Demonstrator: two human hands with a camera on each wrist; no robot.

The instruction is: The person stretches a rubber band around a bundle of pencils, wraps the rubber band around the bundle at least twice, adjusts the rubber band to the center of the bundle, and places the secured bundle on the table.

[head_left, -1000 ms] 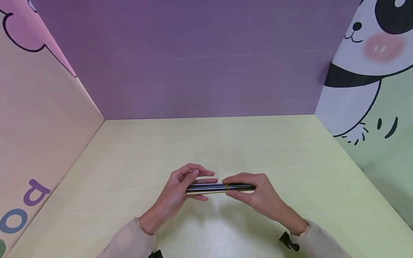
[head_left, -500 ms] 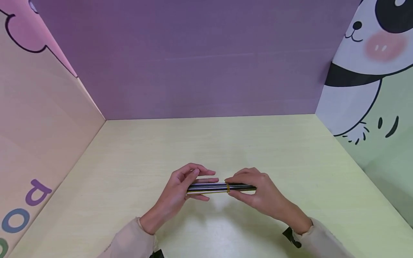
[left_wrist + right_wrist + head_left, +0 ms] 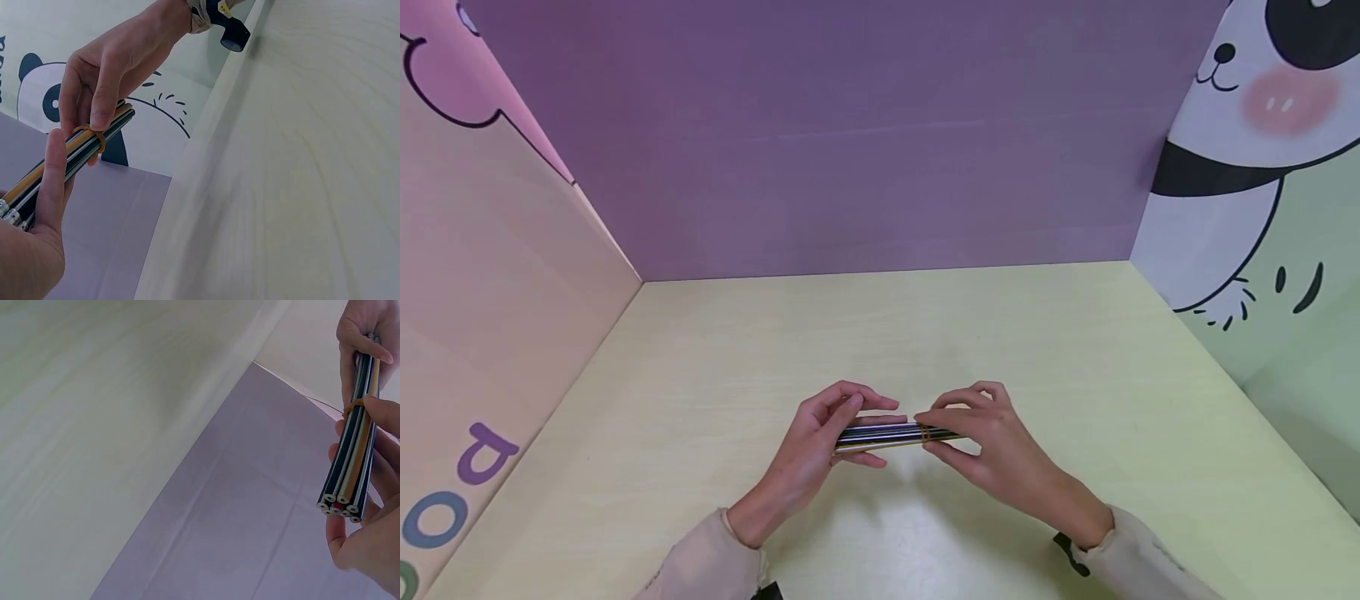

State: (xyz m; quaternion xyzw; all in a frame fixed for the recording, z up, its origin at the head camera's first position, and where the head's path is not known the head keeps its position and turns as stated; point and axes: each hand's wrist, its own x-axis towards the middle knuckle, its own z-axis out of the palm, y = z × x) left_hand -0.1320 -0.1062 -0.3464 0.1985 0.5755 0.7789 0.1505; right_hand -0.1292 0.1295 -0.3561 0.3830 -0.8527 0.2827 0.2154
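A bundle of striped pencils (image 3: 880,436) lies sideways between my hands, raised above the table. Dark, pale-lined pencils make up most of it, with a yellow-orange one showing in the left wrist view. My left hand (image 3: 812,437) holds the bundle's left end, where metal ferrules show, its thumb above and its fingers stretched out. A yellow-brown rubber band (image 3: 102,141) loops around the bundle nearer its right end. Thumb and fingers of my right hand (image 3: 1000,442) pinch at this band. The pencils' blunt right ends (image 3: 337,507) show in the right wrist view.
The pale wooden tabletop (image 3: 887,342) spreads beneath the hands. A purple panel (image 3: 880,142) stands at the back, with a pinkish panel (image 3: 497,275) on the left and a panda-printed panel (image 3: 1285,333) on the right.
My right hand has shifted slightly left, and its other fingers have lifted away from the pencils. The rubber band looks more spread at its fingertips. My left hand stays put.
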